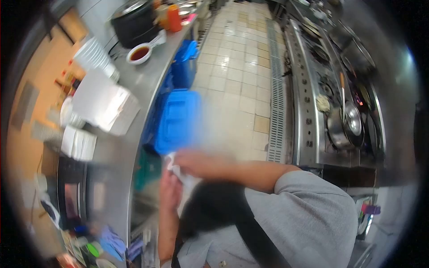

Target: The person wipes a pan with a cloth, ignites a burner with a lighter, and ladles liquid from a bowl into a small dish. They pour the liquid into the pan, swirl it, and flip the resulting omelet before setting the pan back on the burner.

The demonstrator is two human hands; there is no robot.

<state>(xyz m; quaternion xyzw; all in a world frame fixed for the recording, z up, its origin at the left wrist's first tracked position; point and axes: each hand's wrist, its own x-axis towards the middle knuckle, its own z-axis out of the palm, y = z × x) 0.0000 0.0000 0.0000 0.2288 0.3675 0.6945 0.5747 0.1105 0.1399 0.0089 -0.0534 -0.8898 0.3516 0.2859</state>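
In front of my chest, both hands meet on a crumpled white cloth or paper towel (175, 169). My right hand (190, 163) reaches across from the right and is closed over the cloth, blurred by motion. Just below it, my left hand (170, 190) points upward with its fingers against the same cloth. Part of the white material hangs below my right hand. Behind the hands, on the floor side, is a bin with a blue lid (178, 118).
On the left, a steel counter (149, 82) bears a bowl of dark red liquid (139, 53), stacked white cups (94, 56) and a black pot (134, 24). A stove (313, 102) with a steel pot (344, 129) lines the right. Between them runs a tiled floor (232, 67) with a drain grate (275, 89).
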